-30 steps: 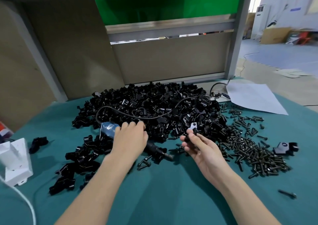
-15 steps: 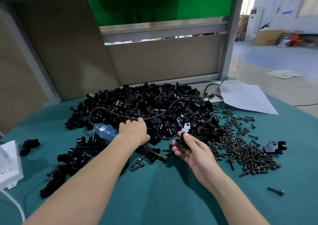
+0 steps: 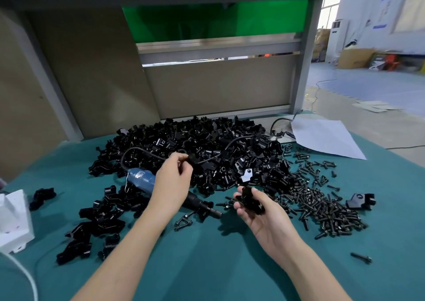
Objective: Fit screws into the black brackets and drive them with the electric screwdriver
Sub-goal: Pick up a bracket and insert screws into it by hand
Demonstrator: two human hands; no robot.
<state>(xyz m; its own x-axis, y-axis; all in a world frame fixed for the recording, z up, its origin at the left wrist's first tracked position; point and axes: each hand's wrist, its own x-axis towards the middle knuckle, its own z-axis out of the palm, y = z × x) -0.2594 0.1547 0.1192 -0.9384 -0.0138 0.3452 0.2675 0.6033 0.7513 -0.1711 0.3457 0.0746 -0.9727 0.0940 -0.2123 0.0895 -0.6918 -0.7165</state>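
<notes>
A big heap of black brackets (image 3: 195, 148) covers the back of the green table. My left hand (image 3: 171, 183) is raised over the heap's near edge and pinches one small black bracket (image 3: 191, 159) between thumb and fingers. My right hand (image 3: 259, 213) lies palm up and holds another black bracket (image 3: 249, 200) in its curled fingers. The blue and black electric screwdriver (image 3: 142, 178) lies on the table under my left wrist, its tip (image 3: 213, 212) pointing right. Dark screws (image 3: 322, 204) are spread in a pile to the right.
A smaller group of brackets (image 3: 99, 222) lies at the left front. A white box (image 3: 13, 218) stands at the left edge, a white paper sheet (image 3: 322, 137) at the back right. A single bracket (image 3: 360, 200) and a lone screw (image 3: 361, 258) lie at the right.
My left hand has lifted off the screwdriver and taken up a small bracket from the heap. My right hand has drawn back from the heap with its bracket, palm turned up.
</notes>
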